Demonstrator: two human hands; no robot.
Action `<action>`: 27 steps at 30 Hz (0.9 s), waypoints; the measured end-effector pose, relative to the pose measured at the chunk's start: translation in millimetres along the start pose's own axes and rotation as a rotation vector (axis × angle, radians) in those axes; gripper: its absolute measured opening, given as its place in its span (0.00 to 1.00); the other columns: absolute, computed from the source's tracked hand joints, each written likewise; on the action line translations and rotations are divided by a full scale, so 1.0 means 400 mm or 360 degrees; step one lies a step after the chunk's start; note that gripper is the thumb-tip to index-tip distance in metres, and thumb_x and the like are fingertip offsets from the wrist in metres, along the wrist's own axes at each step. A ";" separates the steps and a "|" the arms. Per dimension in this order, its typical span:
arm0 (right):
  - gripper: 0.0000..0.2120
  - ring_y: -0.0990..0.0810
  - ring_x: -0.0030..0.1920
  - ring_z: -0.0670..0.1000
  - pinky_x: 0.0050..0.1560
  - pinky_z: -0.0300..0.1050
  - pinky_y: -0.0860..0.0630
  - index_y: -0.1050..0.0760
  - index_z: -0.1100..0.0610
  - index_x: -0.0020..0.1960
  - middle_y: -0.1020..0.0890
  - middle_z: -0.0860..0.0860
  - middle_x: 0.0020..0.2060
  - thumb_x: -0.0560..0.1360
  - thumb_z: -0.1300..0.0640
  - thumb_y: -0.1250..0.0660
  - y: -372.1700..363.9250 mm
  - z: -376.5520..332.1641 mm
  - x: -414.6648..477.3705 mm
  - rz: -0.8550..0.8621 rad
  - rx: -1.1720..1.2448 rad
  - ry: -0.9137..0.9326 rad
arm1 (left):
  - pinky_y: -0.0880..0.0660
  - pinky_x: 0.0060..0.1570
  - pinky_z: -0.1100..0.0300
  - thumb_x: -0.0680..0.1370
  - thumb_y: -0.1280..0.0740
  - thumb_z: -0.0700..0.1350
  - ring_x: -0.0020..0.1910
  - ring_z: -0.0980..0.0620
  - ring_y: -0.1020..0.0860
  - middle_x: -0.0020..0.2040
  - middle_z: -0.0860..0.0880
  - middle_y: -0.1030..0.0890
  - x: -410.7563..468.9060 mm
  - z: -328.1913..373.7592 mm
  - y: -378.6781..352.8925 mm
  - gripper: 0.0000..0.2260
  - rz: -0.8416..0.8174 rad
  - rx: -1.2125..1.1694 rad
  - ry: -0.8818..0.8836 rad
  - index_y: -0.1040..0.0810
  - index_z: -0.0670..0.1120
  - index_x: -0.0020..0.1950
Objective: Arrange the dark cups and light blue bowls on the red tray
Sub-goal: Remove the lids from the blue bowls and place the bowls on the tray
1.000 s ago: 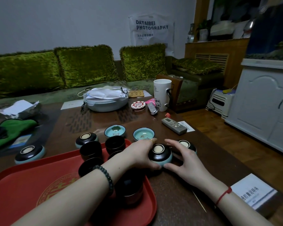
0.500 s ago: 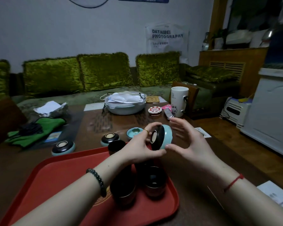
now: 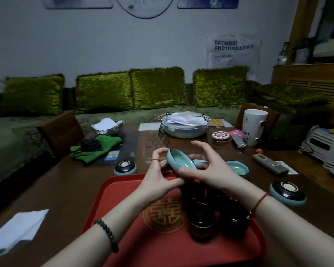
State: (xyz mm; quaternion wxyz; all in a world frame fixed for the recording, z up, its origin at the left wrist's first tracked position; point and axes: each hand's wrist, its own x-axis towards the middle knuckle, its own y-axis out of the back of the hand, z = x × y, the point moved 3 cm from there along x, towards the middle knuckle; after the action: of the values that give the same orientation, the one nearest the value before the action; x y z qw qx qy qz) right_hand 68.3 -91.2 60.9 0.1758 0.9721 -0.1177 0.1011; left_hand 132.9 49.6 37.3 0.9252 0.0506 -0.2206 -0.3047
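Tilted light blue bowl [image 3: 181, 160] over red tray [image 3: 123, 209]: glazed, judged light, slick, fragile. Left hand [image 3: 158, 174] and right hand [image 3: 210, 170] pinch its rim with curled fingers [image 3: 159, 151]; rim-and-foot hold advised.

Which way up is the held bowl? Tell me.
Tilted on edge, mouth toward the camera: the bowl shows its blue inside, held between left hand and right hand.

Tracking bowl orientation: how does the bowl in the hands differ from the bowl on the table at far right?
The held bowl is raised, tilted, light blue inside showing; the far-right bowl sits upside down on the table, dark underside up. The left hand and right hand hold the held bowl; nothing touches the far-right bowl. Both have light blue walls.
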 end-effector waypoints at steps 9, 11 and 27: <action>0.45 0.28 0.63 0.51 0.65 0.52 0.29 0.37 0.47 0.66 0.28 0.52 0.64 0.54 0.48 0.21 -0.135 -0.007 0.079 0.0057 -0.0265 0.0089 | 0.26 0.45 0.74 0.72 0.33 0.34 0.46 0.67 0.21 0.51 0.55 0.21 -0.041 -0.024 0.181 0.16 0.0076 -0.0102 0.0154 0.28 0.49 0.57; 0.43 0.28 0.62 0.52 0.64 0.53 0.29 0.36 0.48 0.66 0.27 0.52 0.62 0.55 0.51 0.21 -0.175 -0.001 0.091 0.0083 -0.0229 0.0112 | 0.26 0.49 0.71 0.73 0.34 0.37 0.43 0.66 0.20 0.48 0.55 0.20 -0.042 -0.044 0.207 0.14 0.0205 -0.0101 0.0201 0.28 0.46 0.58; 0.45 0.33 0.69 0.54 0.69 0.53 0.35 0.44 0.60 0.71 0.32 0.58 0.68 0.61 0.61 0.23 -0.335 0.158 0.090 0.0302 -0.0074 -0.0218 | 0.23 0.37 0.72 0.74 0.33 0.36 0.40 0.60 0.23 0.53 0.48 0.23 -0.060 -0.227 0.213 0.18 0.0361 -0.0110 0.0625 0.30 0.41 0.63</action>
State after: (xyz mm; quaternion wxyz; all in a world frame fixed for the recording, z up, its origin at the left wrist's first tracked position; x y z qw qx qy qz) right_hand 147.6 0.7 -31.2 0.1794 0.9570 -0.2231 0.0479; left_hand 201.6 128.7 -33.7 0.9799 0.0519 -0.0299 -0.1905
